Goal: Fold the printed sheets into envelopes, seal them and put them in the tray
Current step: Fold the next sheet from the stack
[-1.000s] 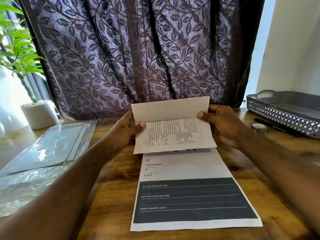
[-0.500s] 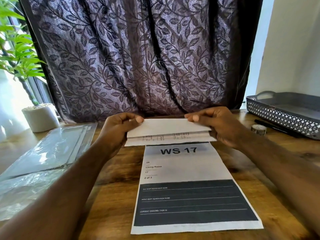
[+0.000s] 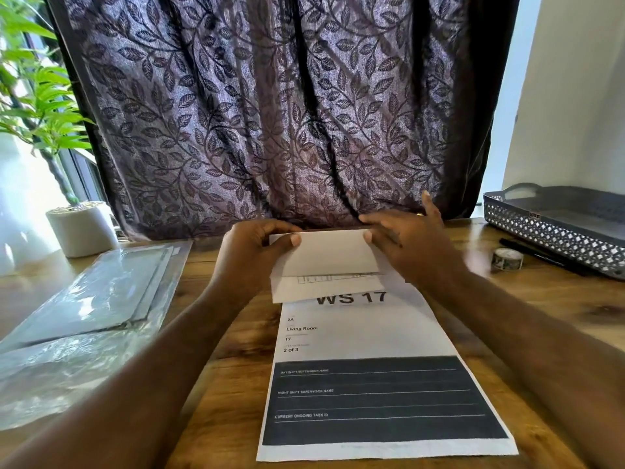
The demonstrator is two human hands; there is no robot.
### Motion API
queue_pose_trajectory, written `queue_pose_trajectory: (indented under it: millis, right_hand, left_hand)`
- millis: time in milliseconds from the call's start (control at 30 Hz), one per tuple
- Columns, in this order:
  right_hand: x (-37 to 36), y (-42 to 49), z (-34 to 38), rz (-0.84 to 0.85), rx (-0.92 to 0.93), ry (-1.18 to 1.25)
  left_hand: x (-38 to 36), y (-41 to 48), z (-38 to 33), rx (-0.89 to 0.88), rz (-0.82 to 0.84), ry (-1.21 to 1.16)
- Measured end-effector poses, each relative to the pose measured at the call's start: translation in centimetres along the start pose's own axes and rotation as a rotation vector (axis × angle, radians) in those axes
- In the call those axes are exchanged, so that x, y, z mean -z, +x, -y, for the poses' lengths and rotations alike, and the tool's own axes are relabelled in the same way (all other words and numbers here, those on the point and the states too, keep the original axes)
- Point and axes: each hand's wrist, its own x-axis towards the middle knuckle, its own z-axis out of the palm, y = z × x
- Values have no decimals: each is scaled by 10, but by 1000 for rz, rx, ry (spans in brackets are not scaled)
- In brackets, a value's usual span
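Note:
A folded white sheet (image 3: 329, 262) lies low at the far middle of the wooden table, a strip of printed table showing under its top flap. My left hand (image 3: 250, 255) pinches its left edge, thumb on top. My right hand (image 3: 412, 245) rests on its right end with fingers stretched flat. Under it lies a flat printed sheet (image 3: 368, 377) marked "WS 17" with a dark band near me. The grey lattice tray (image 3: 554, 235) stands at the far right.
Clear plastic sleeves (image 3: 91, 299) lie stacked on the left. A white plant pot (image 3: 83, 228) stands at the far left. A roll of tape (image 3: 507, 258) and a black pen (image 3: 541, 255) lie beside the tray. A leaf-patterned curtain (image 3: 270, 106) hangs behind the table.
The folded sheet came down from upright and open to nearly flat and folded over. My right hand let go of its pinch and now lies flat on the paper.

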Motion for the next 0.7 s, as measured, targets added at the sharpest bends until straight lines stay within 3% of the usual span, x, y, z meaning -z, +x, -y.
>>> queue_pose_trajectory:
  millis: [100, 200, 400, 700]
  right_hand:
    - [-3, 6, 33, -1, 174, -144]
    - [-9, 10, 54, 129, 211, -167]
    - [1, 19, 28, 264, 171, 9]
    - [28, 16, -7, 229, 87, 209]
  left_hand:
    - [-8, -5, -11, -145, -7, 209]
    - [-10, -10, -15, -234, 26, 248]
    - [-1, -1, -10, -139, -6, 146]
    - [17, 11, -1, -138, -91, 34]
